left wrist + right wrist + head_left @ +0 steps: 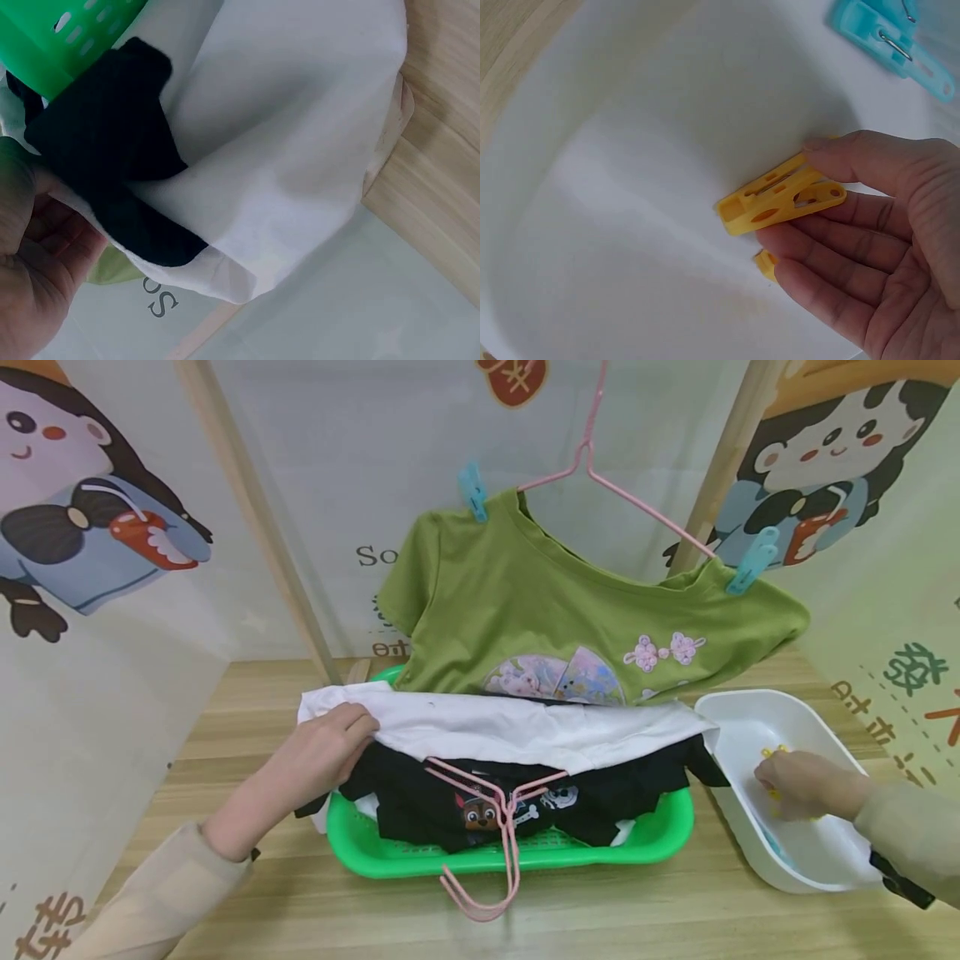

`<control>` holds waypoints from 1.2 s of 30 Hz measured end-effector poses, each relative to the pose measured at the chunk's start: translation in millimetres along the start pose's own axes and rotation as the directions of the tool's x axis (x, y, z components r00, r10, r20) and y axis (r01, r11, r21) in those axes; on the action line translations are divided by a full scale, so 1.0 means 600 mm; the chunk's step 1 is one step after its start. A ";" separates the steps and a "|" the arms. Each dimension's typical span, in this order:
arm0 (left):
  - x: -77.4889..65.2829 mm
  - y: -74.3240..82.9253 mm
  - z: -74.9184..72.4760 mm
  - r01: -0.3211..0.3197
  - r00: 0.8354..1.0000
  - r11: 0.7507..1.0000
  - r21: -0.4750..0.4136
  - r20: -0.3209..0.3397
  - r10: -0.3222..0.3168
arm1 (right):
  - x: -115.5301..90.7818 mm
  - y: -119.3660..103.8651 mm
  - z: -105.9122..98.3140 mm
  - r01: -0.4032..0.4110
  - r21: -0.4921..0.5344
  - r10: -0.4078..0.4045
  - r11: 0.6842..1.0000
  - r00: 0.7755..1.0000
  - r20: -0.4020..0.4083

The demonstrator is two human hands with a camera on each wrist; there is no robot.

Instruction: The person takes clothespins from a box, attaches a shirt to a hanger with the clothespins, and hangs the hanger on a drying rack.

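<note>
My left hand point(337, 745) pinches the left end of a white cloth garment point(525, 722) that lies over a black printed shirt point(420, 802) in a green basket point(480, 860). In the left wrist view, white fabric point(285, 150) with black cloth point(112, 120) hangs beside the thumb and fingers. Over at the white tub point(750, 706), my right hand point(806, 783) reaches inside. Between its thumb and fingers is a yellow clothespin point(780, 195), seen in the right wrist view. Another yellow piece point(766, 264) lies partly hidden behind the fingers.
A pink hanger point(508, 843) lies over the black shirt, its hook toward me. Behind hangs a green T-shirt point(525, 602) on another pink hanger point(652, 512), with blue clothespins point(472, 493) at its shoulders. Blue clothespins point(885, 37) also lie in the tub.
</note>
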State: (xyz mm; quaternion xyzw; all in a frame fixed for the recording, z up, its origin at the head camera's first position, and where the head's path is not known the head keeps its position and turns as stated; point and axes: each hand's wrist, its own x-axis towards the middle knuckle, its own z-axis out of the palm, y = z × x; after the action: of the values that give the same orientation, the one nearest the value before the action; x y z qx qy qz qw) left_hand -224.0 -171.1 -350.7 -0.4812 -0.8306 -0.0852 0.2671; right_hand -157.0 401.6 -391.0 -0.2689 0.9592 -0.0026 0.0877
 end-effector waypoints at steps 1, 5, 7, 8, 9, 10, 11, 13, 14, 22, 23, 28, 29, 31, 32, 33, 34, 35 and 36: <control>0.000 0.000 0.000 0.003 1.000 1.000 0.001 -0.006 -0.003 | -0.001 0.000 0.000 -0.002 0.016 0.002 1.000 1.000 -0.003; 0.003 -0.001 0.002 0.018 1.000 1.000 -0.007 -0.024 -0.018 | -0.004 0.002 -0.001 -0.013 0.048 0.013 0.999 1.000 -0.006; 0.004 -0.002 0.002 0.022 0.999 1.000 -0.012 -0.028 -0.022 | -0.005 0.005 -0.003 0.002 0.050 -0.001 0.999 1.000 -0.029; 0.004 -0.002 0.002 0.022 0.999 1.000 -0.016 -0.029 -0.023 | -0.006 0.007 -0.004 0.021 0.050 -0.019 0.999 0.999 -0.049; 0.005 -0.003 0.002 0.025 0.999 0.999 -0.020 -0.031 -0.025 | -0.008 0.009 -0.005 0.046 0.051 -0.042 0.998 0.996 -0.080; 0.005 -0.003 0.001 0.028 0.999 0.999 -0.026 -0.034 -0.029 | -0.009 0.013 -0.006 0.084 0.053 -0.077 0.995 0.989 -0.124; 0.006 -0.003 0.001 0.031 0.999 0.999 -0.031 -0.038 -0.032 | -0.011 0.016 -0.006 0.121 0.056 -0.110 0.991 0.980 -0.169; 0.007 -0.003 -0.001 0.040 0.998 0.998 -0.041 -0.046 -0.042 | -0.014 0.021 -0.006 0.197 0.046 -0.179 0.979 0.949 -0.260; 0.008 -0.003 -0.001 0.046 0.998 0.998 -0.049 -0.050 -0.048 | -0.016 0.023 -0.005 0.225 0.039 -0.204 0.973 0.933 -0.297; 0.012 -0.005 -0.003 0.126 0.989 0.986 -0.111 -0.069 -0.134 | -0.028 0.028 -0.013 0.297 0.116 -0.230 0.948 0.889 -0.396; 0.012 -0.006 -0.003 0.134 0.987 0.984 -0.117 -0.075 -0.143 | -0.029 0.027 -0.015 0.301 0.118 -0.230 0.946 0.883 -0.408; 0.014 -0.007 0.001 0.163 0.978 0.976 -0.145 -0.105 -0.179 | -0.033 0.012 -0.035 0.236 0.174 -0.137 0.956 0.883 -0.448; 0.015 -0.008 0.002 0.169 0.976 0.974 -0.148 -0.112 -0.187 | -0.033 0.008 -0.039 0.214 0.185 -0.109 0.959 0.884 -0.454; 0.016 -0.009 0.005 0.178 0.971 0.971 -0.158 -0.131 -0.199 | -0.030 0.000 -0.047 0.189 0.208 -0.072 0.960 0.881 -0.468; 0.017 -0.009 0.006 0.182 0.968 0.969 -0.165 -0.142 -0.205 | -0.028 -0.004 -0.050 0.185 0.214 -0.062 0.959 0.876 -0.478; 0.018 -0.010 0.008 0.185 0.965 0.968 -0.170 -0.155 -0.212 | -0.026 -0.008 -0.054 0.188 0.216 -0.060 0.958 0.870 -0.489; 0.019 -0.010 0.009 0.189 0.961 0.965 -0.180 -0.168 -0.219 | -0.024 -0.011 -0.057 0.194 0.221 -0.060 0.956 0.865 -0.497; 0.020 -0.010 0.010 0.190 0.958 0.964 -0.188 -0.181 -0.224 | -0.022 -0.014 -0.060 0.199 0.224 -0.061 0.954 0.860 -0.506; 0.020 -0.010 0.011 0.190 0.954 0.962 -0.194 -0.194 -0.228 | -0.020 -0.017 -0.063 0.204 0.226 -0.061 0.953 0.856 -0.514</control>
State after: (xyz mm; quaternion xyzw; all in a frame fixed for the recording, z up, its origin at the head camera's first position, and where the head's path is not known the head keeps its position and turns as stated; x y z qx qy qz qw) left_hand -236.2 -162.4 -349.4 -0.3997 -0.8327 -0.2362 0.3018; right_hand -147.9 397.4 -351.1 -0.3102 0.9182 -0.2102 -0.1287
